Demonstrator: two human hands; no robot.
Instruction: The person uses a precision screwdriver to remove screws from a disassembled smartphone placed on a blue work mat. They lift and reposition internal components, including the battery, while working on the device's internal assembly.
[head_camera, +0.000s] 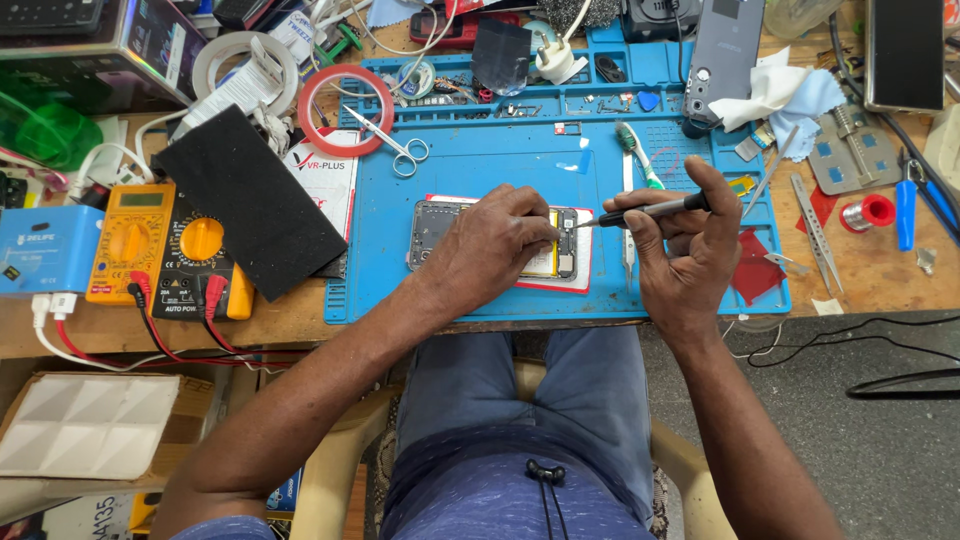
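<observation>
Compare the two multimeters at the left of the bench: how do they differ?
The orange multimeter sits furthest left; the yellow-and-black multimeter lies beside it on the right. The orange one's casing is orange all over, with its pale display showing at the top; the other is mostly black with a yellow dial, and the black foam pad covers its top. Only the yellow-and-black one has red plugs in its sockets. Both lie flat, face up, each with a round dial.

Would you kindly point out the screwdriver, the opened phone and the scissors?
screwdriver (655, 209), head view, on its dark handle.
opened phone (432, 228), head view, on its exposed left end.
scissors (392, 140), head view, near the blades' pivot.
</observation>
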